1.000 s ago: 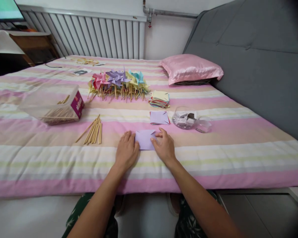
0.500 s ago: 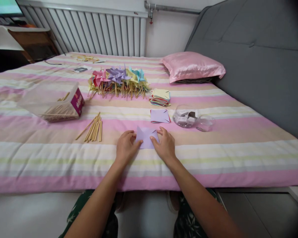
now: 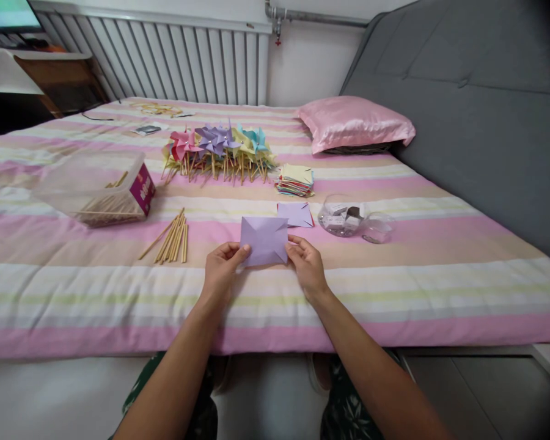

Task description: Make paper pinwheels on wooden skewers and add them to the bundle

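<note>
A square of purple paper (image 3: 264,241), with slits running in from its corners, is held up just above the striped bedspread. My left hand (image 3: 223,263) pinches its left edge, thumb in front. On the opposite edge, my right hand (image 3: 306,261) grips the paper between thumb and fingers. Right behind it lies a small stack of paper squares (image 3: 297,214), purple on top. Farther back is a taller stack of coloured paper squares (image 3: 295,179). A loose bunch of thin wooden sticks (image 3: 174,239) rests left of my left hand.
Finished paper pinwheels (image 3: 217,143) stand in a row behind. A clear plastic box (image 3: 96,189) of sticks lies at left. To the right are a round clear container (image 3: 341,217) with small pieces and a clear lid-like dish (image 3: 378,227). A pink pillow (image 3: 355,122) leans near the grey headboard (image 3: 472,91).
Both hands have lifted and tilted the purple paper up toward me. Its partly raised corners now look flat, and my left hand has shifted slightly left.
</note>
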Available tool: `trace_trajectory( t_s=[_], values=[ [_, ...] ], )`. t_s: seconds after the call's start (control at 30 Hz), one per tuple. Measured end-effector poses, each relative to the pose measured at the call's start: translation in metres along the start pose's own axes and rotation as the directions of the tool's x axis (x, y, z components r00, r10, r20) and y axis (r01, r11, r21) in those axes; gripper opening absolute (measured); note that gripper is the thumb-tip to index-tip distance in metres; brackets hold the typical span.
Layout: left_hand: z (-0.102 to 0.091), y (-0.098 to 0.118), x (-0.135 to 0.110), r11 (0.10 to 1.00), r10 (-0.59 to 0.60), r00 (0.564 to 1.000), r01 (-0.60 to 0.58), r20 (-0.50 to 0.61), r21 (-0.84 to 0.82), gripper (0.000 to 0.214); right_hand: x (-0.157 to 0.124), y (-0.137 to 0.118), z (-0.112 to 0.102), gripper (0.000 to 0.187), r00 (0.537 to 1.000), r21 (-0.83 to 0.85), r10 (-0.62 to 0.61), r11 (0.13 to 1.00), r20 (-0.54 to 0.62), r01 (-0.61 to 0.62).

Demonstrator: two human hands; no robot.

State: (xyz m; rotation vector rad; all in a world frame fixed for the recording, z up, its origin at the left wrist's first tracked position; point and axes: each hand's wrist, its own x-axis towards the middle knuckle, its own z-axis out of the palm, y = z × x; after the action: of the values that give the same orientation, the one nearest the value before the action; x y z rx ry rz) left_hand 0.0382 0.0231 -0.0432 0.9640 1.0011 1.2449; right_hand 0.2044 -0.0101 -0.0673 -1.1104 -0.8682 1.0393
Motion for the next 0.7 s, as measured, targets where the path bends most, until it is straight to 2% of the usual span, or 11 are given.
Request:
trace_trajectory(
  t_s=[0.23, 0.37, 0.47, 0.53, 0.7],
  values=[
    [0.001, 0.008, -0.003, 0.999, -0.045, 0.995, 0.045, 0.085, 0.007, 0.022, -0.001, -0.007, -0.001, 0.034, 0.998, 0.053, 0.059, 0.997, -0.011, -0.058],
    [0.0, 0.011, -0.004, 0.997, -0.072, 0.984, 0.073, 0.161, -0.002, 0.025, -0.003, -0.006, -0.001, 0.041, 0.997, -0.002, 0.026, 1.0, 0.074, -0.026],
    [0.0, 0.011, -0.004, 0.992, -0.124, 0.984, 0.121, 0.131, 0.031, 0.028, -0.006, -0.006, 0.001, 0.052, 0.989, -0.072, -0.027, 0.997, 0.144, 0.038],
    [-0.001, 0.01, -0.004, 0.987, -0.157, 0.983, 0.152, 0.091, 0.058, 0.034, -0.008, -0.007, 0.002, 0.053, 0.982, -0.093, -0.049, 0.993, 0.181, 0.066],
    [-0.005, 0.01, -0.001, 0.983, -0.181, 0.98, 0.179, 0.076, 0.037, 0.034, -0.009, -0.013, 0.002, 0.025, 0.95, -0.003, -0.085, 0.996, 0.301, 0.09]
  ],
)
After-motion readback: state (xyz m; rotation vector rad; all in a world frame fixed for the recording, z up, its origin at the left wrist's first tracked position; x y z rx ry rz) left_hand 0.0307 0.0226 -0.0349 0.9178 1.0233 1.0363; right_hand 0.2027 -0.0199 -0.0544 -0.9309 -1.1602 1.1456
